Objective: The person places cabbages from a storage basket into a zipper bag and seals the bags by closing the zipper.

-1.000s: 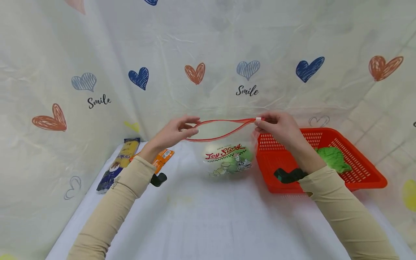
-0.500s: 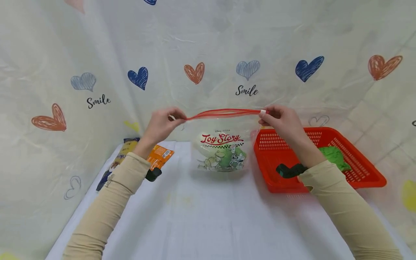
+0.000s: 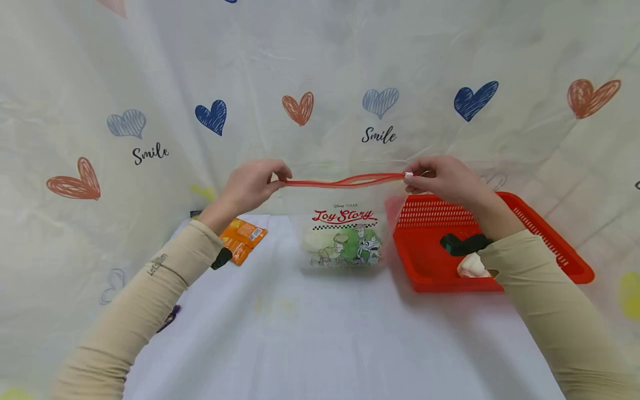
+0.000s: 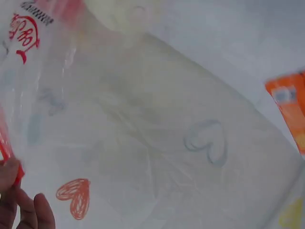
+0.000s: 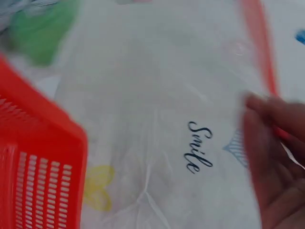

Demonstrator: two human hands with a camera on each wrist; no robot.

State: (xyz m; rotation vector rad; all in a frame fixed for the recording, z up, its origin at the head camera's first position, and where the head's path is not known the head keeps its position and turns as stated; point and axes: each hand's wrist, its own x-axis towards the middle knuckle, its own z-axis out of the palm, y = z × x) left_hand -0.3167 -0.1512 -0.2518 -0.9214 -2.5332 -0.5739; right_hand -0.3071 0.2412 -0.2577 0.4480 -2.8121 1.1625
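A clear zip bag [image 3: 345, 233] with red "Toy Story" lettering and a cartoon print hangs upright over the white table. Something pale shows through its lower part, its kind unclear. My left hand [image 3: 257, 180] pinches the left end of the bag's red zip edge [image 3: 320, 183]; its fingertips also show at the lower left of the left wrist view. At the right end, my right hand [image 3: 442, 178] pinches the edge by the white slider [image 3: 408, 174]. The zip strips lie together on the left and stand slightly apart toward the right.
A red perforated basket [image 3: 425, 266] stands to the right, with a whitish garlic-like bulb [image 3: 472, 266] in it, partly behind my sleeve. An orange packet [image 3: 245, 239] lies on the left. My left forearm covers most of a dark packet [image 3: 170, 318]. A heart-printed curtain [image 3: 330, 66] hangs behind.
My left hand, loosely at the bag's mouth earlier, now pinches its left end. The mouth has narrowed and risen. My right forearm shifted right, uncovering the bulb and hiding the green leafy vegetable.
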